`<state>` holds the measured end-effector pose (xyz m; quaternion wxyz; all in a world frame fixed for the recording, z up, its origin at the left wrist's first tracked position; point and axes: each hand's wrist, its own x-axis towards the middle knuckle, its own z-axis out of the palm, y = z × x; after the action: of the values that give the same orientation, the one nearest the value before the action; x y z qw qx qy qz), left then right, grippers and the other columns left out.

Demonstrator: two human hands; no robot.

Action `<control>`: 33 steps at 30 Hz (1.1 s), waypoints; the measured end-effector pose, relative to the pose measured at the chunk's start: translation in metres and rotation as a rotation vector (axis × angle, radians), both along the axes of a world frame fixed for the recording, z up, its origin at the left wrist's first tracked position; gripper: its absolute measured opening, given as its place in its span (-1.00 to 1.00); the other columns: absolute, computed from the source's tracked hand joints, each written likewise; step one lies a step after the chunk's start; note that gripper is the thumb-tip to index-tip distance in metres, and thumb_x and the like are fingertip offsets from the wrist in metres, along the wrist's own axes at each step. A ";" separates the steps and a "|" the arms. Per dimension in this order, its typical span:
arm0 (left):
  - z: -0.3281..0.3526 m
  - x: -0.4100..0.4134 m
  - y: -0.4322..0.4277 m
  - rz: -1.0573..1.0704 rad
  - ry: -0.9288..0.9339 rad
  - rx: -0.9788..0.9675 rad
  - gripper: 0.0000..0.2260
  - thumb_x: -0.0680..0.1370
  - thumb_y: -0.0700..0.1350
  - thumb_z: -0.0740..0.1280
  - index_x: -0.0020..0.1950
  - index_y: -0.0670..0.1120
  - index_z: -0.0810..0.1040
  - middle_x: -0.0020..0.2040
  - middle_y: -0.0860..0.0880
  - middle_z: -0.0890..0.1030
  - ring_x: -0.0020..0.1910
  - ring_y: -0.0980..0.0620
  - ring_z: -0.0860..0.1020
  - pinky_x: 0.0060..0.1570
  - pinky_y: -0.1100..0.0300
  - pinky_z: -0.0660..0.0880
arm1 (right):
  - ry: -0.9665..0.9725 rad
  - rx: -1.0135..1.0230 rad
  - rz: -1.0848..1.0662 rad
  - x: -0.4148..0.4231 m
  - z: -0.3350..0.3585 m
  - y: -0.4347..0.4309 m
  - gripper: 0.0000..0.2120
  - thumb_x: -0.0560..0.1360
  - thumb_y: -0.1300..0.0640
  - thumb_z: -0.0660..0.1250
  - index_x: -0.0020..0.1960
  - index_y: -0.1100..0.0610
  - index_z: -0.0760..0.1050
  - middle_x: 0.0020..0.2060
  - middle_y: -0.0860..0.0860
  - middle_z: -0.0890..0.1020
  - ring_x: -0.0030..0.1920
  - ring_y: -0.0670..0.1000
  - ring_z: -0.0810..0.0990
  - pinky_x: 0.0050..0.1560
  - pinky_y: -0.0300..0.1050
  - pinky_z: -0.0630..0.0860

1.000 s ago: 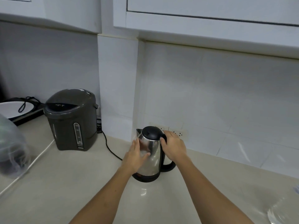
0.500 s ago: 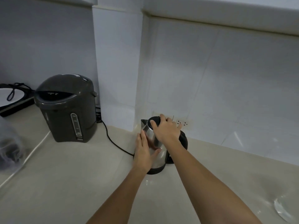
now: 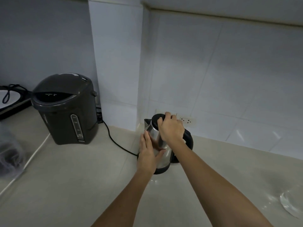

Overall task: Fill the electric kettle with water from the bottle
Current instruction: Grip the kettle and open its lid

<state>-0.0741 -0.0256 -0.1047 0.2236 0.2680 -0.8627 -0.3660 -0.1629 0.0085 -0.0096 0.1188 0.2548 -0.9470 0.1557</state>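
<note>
A steel electric kettle (image 3: pixel 161 157) with a black lid and black handle stands on the pale counter (image 3: pixel 82 185) near the wall corner. My left hand (image 3: pixel 148 154) lies flat against its left side, steadying the body. My right hand (image 3: pixel 171 128) is closed over the black lid (image 3: pixel 155 119) at the top, covering most of it. A clear plastic bottle (image 3: pixel 290 205) shows only partly at the lower right edge, blurred.
A dark grey hot-water dispenser (image 3: pixel 65 108) stands to the left, its black cord (image 3: pixel 114 141) running across the counter toward the kettle. A wall socket (image 3: pixel 186 121) sits just behind the kettle. A crumpled clear bag (image 3: pixel 9 153) lies at the far left.
My right hand moved from the handle side up onto the lid. The left hand stayed on the kettle's side. The camera tilted down and came closer.
</note>
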 end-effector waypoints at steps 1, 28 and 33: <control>-0.001 0.000 0.000 0.008 -0.004 -0.005 -0.05 0.51 0.21 0.32 0.59 -0.09 -0.27 0.61 -0.08 -0.14 0.59 -0.02 -0.08 0.47 0.08 0.21 | -0.029 -0.079 0.000 -0.001 0.004 0.001 -0.57 0.62 0.00 -0.02 0.34 0.22 0.32 0.15 0.22 0.54 0.07 0.28 0.55 0.06 0.08 0.41; -0.007 -0.009 -0.039 -0.126 0.060 0.384 0.16 0.07 0.38 0.53 0.53 0.12 0.04 0.47 0.06 0.30 0.43 -0.03 0.34 0.34 -0.09 0.41 | -0.570 -0.652 -0.103 -0.011 -0.059 0.098 -0.78 0.56 0.16 0.27 0.18 0.20 0.42 -0.05 0.07 0.56 -0.01 0.09 0.54 -0.03 -0.12 0.41; 0.003 -0.008 -0.034 -0.102 0.062 0.338 0.14 0.08 0.39 0.51 0.53 0.09 0.07 0.45 0.06 0.36 0.41 -0.04 0.39 0.31 -0.08 0.44 | -0.557 -0.768 -0.115 -0.011 -0.055 0.101 -0.78 0.54 0.18 0.31 0.16 0.20 0.44 -0.09 0.03 0.55 -0.03 0.05 0.52 -0.01 -0.12 0.39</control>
<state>-0.0821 -0.0595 -0.1022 0.1831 0.2464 -0.7939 -0.5248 -0.1744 0.1099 -0.0648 -0.0454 0.0884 -0.8294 0.5497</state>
